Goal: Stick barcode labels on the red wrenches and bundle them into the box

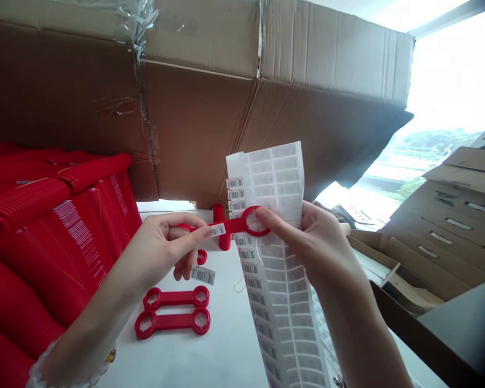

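My left hand (173,242) pinches a red plastic ring-ended bar (235,225), its thumb at a small barcode label (217,230) on the bar. A second barcode label (203,275) clings by the fingertips of the same hand. My right hand (307,231) grips a long sheet of barcode labels (272,172), with its thumb over the bar's right ring. The sheet stands behind the bar and hangs down toward me; its left column carries printed barcodes. Below my left hand, two similar red bars (178,298) lie side by side on the white table (226,350).
Large stacks of red pieces (84,231) rise on the left. A big cardboard box (198,124) overhangs the table's far side. Red cylindrical parts (218,213) stand behind my hands. Cardboard cartons (440,231) fill the right, beside a bright window (452,81).
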### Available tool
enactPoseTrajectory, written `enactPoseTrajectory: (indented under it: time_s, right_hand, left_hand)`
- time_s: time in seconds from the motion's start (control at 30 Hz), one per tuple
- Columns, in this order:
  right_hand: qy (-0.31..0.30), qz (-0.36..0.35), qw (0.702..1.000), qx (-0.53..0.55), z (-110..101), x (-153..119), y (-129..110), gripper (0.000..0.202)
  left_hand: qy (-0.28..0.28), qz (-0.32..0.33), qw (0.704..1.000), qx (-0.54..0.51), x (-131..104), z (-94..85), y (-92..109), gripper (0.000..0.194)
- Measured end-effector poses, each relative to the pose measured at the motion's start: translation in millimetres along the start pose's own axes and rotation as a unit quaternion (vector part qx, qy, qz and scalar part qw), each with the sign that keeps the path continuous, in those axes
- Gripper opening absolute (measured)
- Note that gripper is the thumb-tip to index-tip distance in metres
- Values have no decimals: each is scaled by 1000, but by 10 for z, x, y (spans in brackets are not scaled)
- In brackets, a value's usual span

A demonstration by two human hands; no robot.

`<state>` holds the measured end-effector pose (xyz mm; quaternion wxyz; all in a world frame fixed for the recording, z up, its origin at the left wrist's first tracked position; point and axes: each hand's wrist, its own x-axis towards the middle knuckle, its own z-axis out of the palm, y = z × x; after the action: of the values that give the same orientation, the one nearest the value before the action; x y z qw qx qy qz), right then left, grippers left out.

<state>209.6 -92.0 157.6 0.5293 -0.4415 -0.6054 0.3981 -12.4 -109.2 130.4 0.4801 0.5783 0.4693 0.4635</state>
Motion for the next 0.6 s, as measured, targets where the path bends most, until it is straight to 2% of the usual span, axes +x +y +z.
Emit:
enactPoseTrajectory:
  time_s: [0.6]
  right_hand:
    - [7,9,1000,1,32,-37,-8,30]
  left_hand:
    - [3,10,1000,12,47,6,-31,24]
